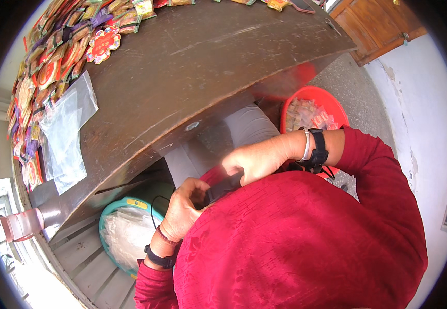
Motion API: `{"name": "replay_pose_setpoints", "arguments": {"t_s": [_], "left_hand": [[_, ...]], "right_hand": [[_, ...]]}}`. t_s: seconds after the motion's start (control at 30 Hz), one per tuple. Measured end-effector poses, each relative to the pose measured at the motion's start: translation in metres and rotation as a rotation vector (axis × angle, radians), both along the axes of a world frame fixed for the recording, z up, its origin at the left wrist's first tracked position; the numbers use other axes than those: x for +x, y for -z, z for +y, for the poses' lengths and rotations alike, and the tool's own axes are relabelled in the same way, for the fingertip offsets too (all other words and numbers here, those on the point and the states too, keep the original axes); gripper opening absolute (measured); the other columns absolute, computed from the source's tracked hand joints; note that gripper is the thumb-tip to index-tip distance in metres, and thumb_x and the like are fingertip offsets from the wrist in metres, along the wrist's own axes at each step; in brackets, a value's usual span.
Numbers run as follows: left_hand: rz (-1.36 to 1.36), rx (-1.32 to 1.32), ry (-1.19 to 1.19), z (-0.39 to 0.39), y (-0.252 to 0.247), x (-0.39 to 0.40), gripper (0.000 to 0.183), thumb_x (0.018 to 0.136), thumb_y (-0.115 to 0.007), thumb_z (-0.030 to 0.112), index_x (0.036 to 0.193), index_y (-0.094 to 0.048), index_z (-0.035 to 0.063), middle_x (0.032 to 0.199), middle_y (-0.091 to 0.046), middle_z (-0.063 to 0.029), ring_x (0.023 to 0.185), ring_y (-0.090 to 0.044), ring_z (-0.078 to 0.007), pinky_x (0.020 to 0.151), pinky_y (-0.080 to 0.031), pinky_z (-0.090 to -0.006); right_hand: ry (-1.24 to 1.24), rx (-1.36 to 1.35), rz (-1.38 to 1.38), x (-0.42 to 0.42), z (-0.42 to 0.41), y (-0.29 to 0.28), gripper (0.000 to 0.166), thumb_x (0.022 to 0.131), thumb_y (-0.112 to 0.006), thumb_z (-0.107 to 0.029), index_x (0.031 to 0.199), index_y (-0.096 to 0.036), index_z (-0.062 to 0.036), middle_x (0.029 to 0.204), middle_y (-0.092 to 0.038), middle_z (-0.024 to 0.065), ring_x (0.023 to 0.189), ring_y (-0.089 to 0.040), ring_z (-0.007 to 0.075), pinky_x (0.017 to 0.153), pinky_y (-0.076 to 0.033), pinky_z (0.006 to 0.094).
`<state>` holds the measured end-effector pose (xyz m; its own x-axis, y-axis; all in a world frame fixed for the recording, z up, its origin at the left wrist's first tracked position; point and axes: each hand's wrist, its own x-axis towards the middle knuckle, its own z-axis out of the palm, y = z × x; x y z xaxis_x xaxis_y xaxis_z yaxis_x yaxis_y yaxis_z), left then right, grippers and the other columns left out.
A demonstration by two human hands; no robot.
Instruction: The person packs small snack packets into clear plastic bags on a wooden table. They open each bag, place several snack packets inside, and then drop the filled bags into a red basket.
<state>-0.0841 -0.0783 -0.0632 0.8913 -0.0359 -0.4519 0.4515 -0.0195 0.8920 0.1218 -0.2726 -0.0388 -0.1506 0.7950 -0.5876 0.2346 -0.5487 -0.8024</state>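
Note:
At my waist, against the front of a red patterned top (297, 239), is a dark flat object (223, 188), possibly a belt pouch or a device. My left hand (186, 206) grips its left end with bent fingers. The other end is held by my right hand (260, 158), whose fingers curl over it. The top hides the object's lower side, so its exact kind cannot be told. Black straps circle both wrists, and a thin black cable (152, 206) loops out near my left hand. Grey trouser legs (252, 121) show under the table edge.
A brown wooden table (192, 65) spans the space before me. Many wrapped snacks (53, 65), a red flower-shaped card (103, 44) and clear plastic bags (67, 135) lie at its left. A red tub (333, 102) of packets stands right; a teal-rimmed basket (105, 220) of clear bags stands left.

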Motion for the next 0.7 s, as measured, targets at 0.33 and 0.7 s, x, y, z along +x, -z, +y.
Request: {"name": "replay_pose_setpoints", "arguments": {"t_s": [0.33,0.7], "left_hand": [[0.095,-0.311,0.157,-0.002,0.008,0.013,0.057,0.082,-0.091,0.020,0.126,-0.062,-0.0022,0.109,-0.067,0.0001,0.094,-0.061,-0.0079,0.086,-0.050,-0.0256],[0.108,-0.231,0.254,0.007,0.014,0.019,0.040,0.085,-0.087,0.019,0.115,-0.066,0.0008,0.091,-0.059,0.0058,0.082,-0.051,-0.0047,0.071,-0.044,-0.0229]], "right_hand": [[-0.032,-0.180,0.148,0.019,-0.022,-0.010,0.026,0.096,-0.072,-0.023,0.094,-0.063,0.0019,0.079,-0.062,-0.0014,0.073,-0.054,0.0080,0.061,-0.046,0.0311],[-0.025,-0.142,0.276,0.038,-0.059,0.005,0.043,0.105,-0.063,-0.042,0.091,-0.065,-0.0021,0.076,-0.057,-0.0039,0.069,-0.050,0.0079,0.061,-0.045,0.0277]]}}
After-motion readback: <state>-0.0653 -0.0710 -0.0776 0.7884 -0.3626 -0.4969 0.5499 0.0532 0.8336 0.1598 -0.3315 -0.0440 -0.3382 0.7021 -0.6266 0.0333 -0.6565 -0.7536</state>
